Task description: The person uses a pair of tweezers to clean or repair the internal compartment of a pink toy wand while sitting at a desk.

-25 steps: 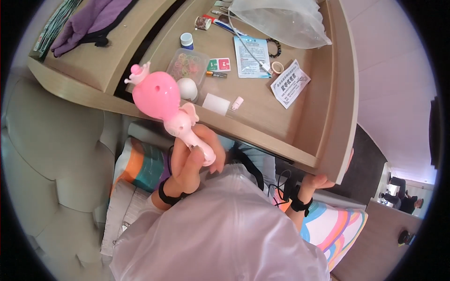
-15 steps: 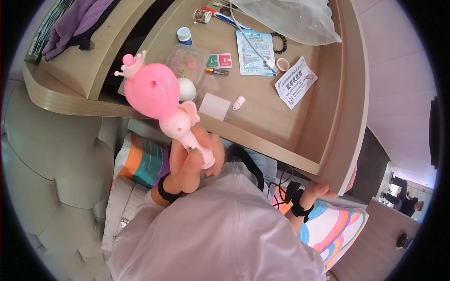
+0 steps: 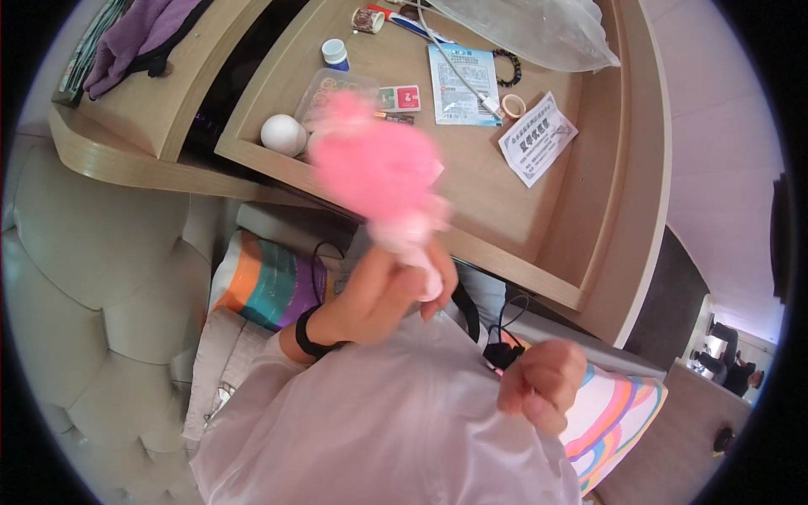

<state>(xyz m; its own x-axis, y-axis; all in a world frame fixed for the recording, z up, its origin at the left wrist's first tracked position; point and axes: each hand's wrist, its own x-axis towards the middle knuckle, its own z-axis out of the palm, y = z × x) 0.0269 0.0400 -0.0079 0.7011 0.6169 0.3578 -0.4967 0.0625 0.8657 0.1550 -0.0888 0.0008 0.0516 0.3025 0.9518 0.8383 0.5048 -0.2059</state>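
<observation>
My left hand (image 3: 383, 290) is closed round the slim handle of a pink toy-like wand (image 3: 379, 168). The wand has a rounded, balloon-shaped head with a crown on top, smeared by motion, and is held up over the drawer's near edge. Beneath the wand, part of the open wooden drawer (image 3: 539, 286) is hidden. My right hand (image 3: 545, 383) is curled into a fist in front of my pale jacket, apart from the drawer; nothing shows in it.
Inside the drawer are a white ball (image 3: 284, 135), a blue-and-white bottle (image 3: 335, 55), a clear box (image 3: 332, 88), a blue packet (image 3: 465, 84), a white cable (image 3: 463, 77), a printed slip (image 3: 539, 139) and a plastic bag (image 3: 539, 29). A tufted seat (image 3: 143, 320) stands at left.
My left hand has carried the pink wand to the right. My right hand has left the drawer's front edge, come in toward my body and curled up.
</observation>
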